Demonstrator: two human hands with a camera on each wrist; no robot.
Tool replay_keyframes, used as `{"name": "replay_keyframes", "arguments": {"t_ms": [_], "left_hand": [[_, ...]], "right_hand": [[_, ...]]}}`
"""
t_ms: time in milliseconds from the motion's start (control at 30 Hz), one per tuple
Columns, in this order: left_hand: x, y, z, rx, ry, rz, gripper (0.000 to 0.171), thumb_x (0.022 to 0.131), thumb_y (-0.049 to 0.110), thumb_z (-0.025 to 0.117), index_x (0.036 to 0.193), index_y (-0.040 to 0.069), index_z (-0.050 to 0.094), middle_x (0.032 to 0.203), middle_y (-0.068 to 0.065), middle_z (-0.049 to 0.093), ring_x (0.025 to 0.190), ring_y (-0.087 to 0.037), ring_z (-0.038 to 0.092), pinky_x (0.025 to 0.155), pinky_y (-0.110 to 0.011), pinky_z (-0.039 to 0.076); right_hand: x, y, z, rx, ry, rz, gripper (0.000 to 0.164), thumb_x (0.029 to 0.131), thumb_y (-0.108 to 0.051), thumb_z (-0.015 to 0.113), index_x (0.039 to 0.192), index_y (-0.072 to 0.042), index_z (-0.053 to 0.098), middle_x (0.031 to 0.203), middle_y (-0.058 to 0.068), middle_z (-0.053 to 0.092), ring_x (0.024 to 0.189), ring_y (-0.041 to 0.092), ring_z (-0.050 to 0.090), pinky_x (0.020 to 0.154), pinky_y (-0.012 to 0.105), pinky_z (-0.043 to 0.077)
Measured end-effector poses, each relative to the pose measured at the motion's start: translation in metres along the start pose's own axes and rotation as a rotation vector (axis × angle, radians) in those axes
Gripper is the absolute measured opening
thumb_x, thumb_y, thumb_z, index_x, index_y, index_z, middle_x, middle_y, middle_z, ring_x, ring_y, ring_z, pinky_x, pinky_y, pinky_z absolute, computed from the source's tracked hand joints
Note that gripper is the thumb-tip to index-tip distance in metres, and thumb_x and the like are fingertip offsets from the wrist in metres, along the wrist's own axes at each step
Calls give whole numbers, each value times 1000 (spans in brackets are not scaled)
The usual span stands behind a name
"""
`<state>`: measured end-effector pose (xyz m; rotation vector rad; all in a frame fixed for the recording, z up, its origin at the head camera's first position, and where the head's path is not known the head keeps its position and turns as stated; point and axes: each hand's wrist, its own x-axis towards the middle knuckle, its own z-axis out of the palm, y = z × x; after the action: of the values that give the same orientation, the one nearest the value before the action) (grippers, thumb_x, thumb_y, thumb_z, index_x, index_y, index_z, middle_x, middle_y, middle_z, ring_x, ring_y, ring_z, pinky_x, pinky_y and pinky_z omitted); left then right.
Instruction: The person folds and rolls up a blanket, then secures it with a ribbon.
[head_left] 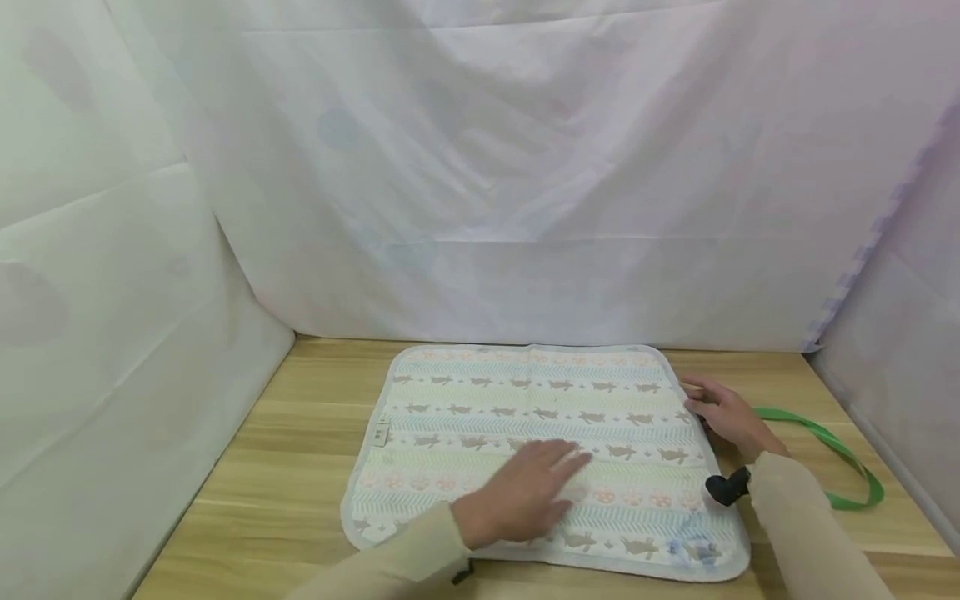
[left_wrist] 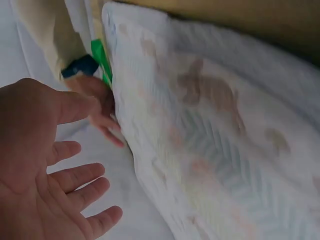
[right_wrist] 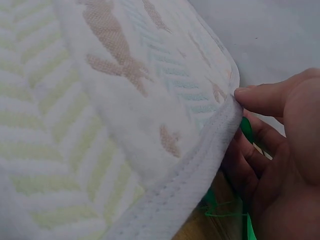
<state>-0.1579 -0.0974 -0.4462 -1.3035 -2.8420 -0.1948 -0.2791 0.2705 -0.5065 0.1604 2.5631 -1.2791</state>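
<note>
A quilted pad (head_left: 540, 417) with a pale grey border and rows of brown animal prints lies spread on the wooden table. My left hand (head_left: 522, 490) is over its lower middle, slightly blurred, and in the left wrist view its fingers are straight and hold nothing. At the pad's right edge my right hand (head_left: 726, 414) pinches the border (right_wrist: 200, 165), thumb on top and the other fingers beneath. A green ribbon (head_left: 843, 454) loops on the table to the right; part of it shows behind the right fingers in the right wrist view.
The wooden tabletop (head_left: 292, 467) extends left of the pad. A white cloth (head_left: 487, 183) hangs behind the table, with more cloth on both sides. A small label (head_left: 381, 434) sits at the pad's left edge. The right wrist wears a black strap (head_left: 727, 487).
</note>
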Motion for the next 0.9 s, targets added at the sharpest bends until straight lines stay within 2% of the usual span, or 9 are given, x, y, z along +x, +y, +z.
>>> {"name": "replay_keyframes", "arguments": {"t_ms": [100,200,300,400,533,700,900], "left_hand": [[12,20,10,36,-107,81,66,99,38,57,156,20,28,157,-3,37,146,-16,32,118,-36,28],[22,36,20,51,-187,152,66,101,42,52,158,23,24,160,1,32,147,-12,28,118,-32,26],[32,50,27,68,-248,214,66,103,46,47,159,25,20,161,5,28,148,-9,24,119,-29,24],[42,62,32,114,-292,257,67,103,52,40,160,28,14,162,9,23,148,-6,22,119,-27,23],[52,72,39,179,-325,257,70,102,59,34,160,32,6,162,12,21,147,-5,21,116,-27,27],[58,77,46,202,-372,216,71,101,62,32,158,38,-1,161,13,20,146,-4,21,115,-28,29],[63,83,49,284,-349,276,73,100,62,34,158,39,-3,158,9,28,143,-6,27,115,-28,30]], "right_hand": [[-1,2,-1,14,-15,12,59,103,-30,52,156,-16,29,144,27,41,118,40,47,89,50,45],[-2,3,-2,24,-29,7,59,103,-31,53,156,-16,30,145,26,42,116,38,48,85,42,45],[-3,3,-4,28,-43,-16,59,103,-31,53,156,-15,30,144,27,42,115,38,49,84,39,44],[-3,3,-4,33,-45,-30,60,103,-32,53,156,-15,30,144,27,43,116,38,49,88,45,46],[-2,2,-2,43,-39,-31,59,103,-32,53,155,-16,31,144,26,43,117,38,48,90,48,45],[-2,1,1,57,-34,-22,58,103,-30,54,154,-14,34,141,25,46,116,37,49,88,44,44],[-4,2,-3,57,-27,-20,57,103,-29,53,154,-10,34,141,27,44,119,40,46,95,55,43]]}}
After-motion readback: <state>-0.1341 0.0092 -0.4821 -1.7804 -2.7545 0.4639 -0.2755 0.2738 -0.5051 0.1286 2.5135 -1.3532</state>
